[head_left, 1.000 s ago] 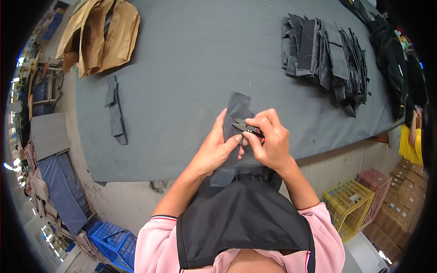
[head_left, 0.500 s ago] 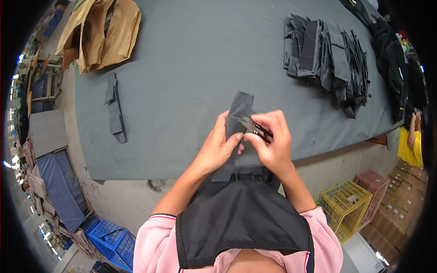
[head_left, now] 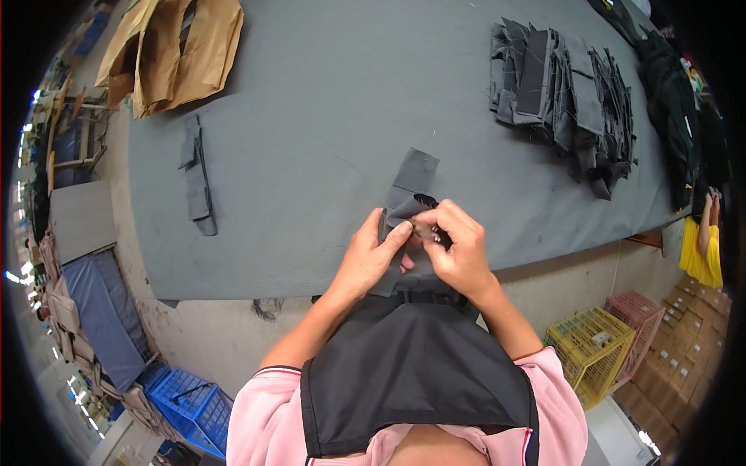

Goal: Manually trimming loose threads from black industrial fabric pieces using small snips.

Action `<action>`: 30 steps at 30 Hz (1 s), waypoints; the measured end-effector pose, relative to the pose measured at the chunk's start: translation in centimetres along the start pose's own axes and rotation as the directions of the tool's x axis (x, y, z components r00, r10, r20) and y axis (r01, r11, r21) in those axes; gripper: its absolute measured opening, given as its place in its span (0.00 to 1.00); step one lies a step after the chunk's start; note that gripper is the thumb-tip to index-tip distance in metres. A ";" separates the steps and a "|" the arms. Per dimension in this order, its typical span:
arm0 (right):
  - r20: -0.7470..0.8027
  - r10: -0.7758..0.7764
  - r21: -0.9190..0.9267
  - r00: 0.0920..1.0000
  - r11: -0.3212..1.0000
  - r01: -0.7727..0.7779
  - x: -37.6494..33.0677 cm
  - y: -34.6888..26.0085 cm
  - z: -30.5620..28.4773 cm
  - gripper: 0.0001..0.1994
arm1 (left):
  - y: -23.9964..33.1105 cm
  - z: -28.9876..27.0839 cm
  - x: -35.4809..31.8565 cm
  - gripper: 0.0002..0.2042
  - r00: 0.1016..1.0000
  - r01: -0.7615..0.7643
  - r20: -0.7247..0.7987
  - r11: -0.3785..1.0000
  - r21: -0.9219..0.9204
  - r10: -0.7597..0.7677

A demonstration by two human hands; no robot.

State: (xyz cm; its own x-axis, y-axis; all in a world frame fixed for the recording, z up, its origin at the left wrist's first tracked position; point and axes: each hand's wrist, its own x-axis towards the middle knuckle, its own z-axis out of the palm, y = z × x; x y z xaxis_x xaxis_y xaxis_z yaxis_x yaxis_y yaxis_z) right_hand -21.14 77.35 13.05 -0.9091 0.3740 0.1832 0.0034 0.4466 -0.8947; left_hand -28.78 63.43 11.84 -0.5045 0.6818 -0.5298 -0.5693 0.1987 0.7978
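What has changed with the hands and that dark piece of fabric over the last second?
Little has changed. Both hands have kept hold of the grey fabric piece; the left hand and right hand turned it slightly, so its upper flap now lies flatter on the grey table. The small snips stay in the right hand. The stack of grey pieces and the lone piece have not moved.

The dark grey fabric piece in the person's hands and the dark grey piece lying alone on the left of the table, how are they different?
The dark grey fabric piece in the hands is gripped by both the left hand and the right hand; the lone dark grey fabric piece on the left lies untouched. The held piece hangs over the near edge of the grey table; the lone one lies flat, well onto it. Both are dark grey cloth and long.
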 end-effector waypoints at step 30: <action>-0.150 0.254 0.104 0.955 0.965 -0.241 0.6 0.4 1.0 0.13 | 0.4 -0.2 -0.2 0.20 0.998 -0.041 0.030 0.971 -0.236 0.050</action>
State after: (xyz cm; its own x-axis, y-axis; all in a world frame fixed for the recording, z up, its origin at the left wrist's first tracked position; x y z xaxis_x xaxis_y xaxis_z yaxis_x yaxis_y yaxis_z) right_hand -22.13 76.94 12.43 -0.8051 0.5931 0.0085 0.1791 0.2568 -0.9497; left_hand -29.04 63.28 12.20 -0.5122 0.7119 -0.4805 -0.6854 -0.0016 0.7282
